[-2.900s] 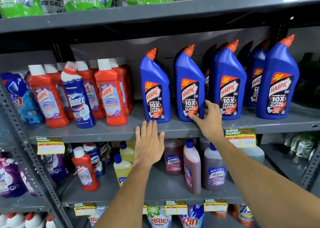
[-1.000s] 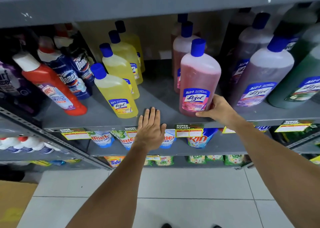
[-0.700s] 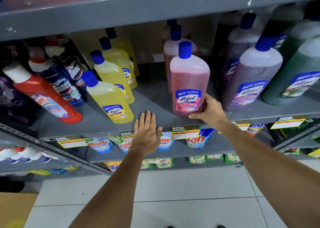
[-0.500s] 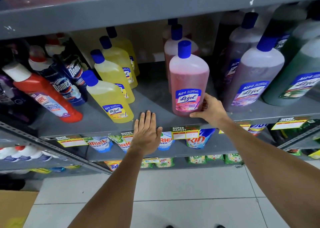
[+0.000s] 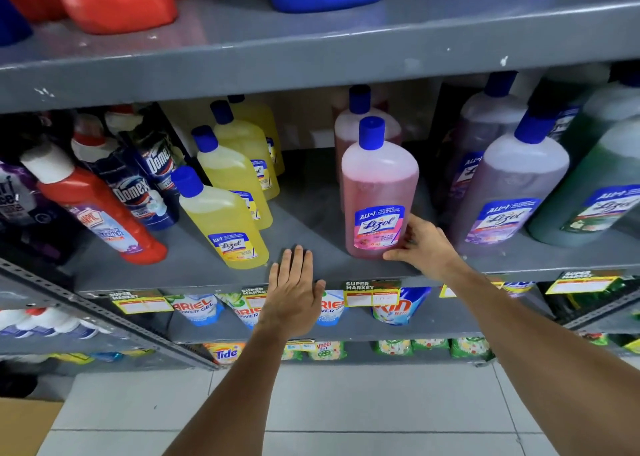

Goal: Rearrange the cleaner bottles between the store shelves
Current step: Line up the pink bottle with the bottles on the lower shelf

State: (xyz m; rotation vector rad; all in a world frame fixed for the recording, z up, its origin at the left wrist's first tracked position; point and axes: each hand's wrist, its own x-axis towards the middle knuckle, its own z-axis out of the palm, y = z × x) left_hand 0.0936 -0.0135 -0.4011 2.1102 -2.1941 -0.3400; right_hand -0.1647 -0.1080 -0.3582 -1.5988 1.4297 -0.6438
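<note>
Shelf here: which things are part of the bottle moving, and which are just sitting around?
In the job:
- pink bottle, gripped low by the right hand
- left hand, flat on the shelf edge

Just there:
- yellow bottles
- red bottle
- Domex bottles
- purple bottle
- green bottle
- detergent pouches

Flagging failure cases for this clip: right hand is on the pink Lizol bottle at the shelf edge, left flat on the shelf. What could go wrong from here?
1. The right hand grips the tall pink blue-capped Lizol bottle only near its base, so it may tip when lifted.
2. The bottle stands at the grey metal shelf's front edge and could slide off.
3. The blue cap may catch the upper grey shelf close above.
</note>
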